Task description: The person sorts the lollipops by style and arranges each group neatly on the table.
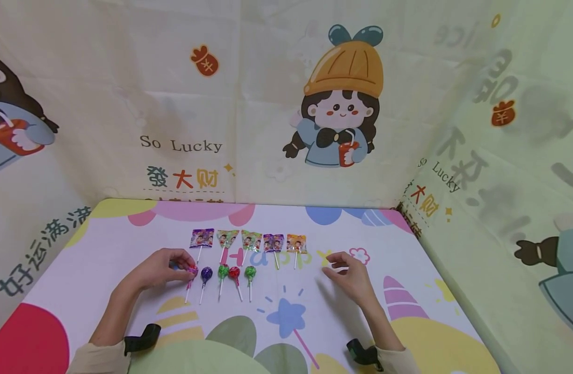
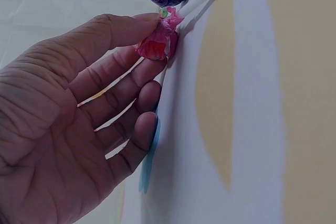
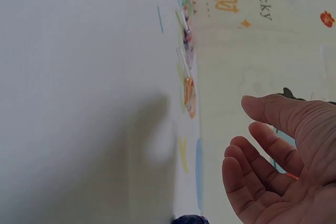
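My left hand (image 1: 162,269) pinches a pink-wrapped lollipop (image 2: 157,43) by its round head, between thumb and fingertips. It is at the left end of a row, its white stick pointing toward me. Beside it lies a purple round lollipop (image 1: 206,275), followed by a green one (image 1: 223,272), a red one (image 1: 235,272) and another green one (image 1: 251,272). Farther back is a row of flat-packet lollipops: purple (image 1: 202,238), two green, purple (image 1: 274,243) and orange (image 1: 296,243). My right hand (image 1: 349,275) hovers over the table's right side, fingers loosely bent, holding nothing.
The table (image 1: 314,291) has a printed cover with a blue star and coloured shapes. Patterned cloth (image 1: 263,130) hangs behind and along both sides. In the right wrist view, a dark shiny object (image 3: 190,219) is cut off at the bottom edge.
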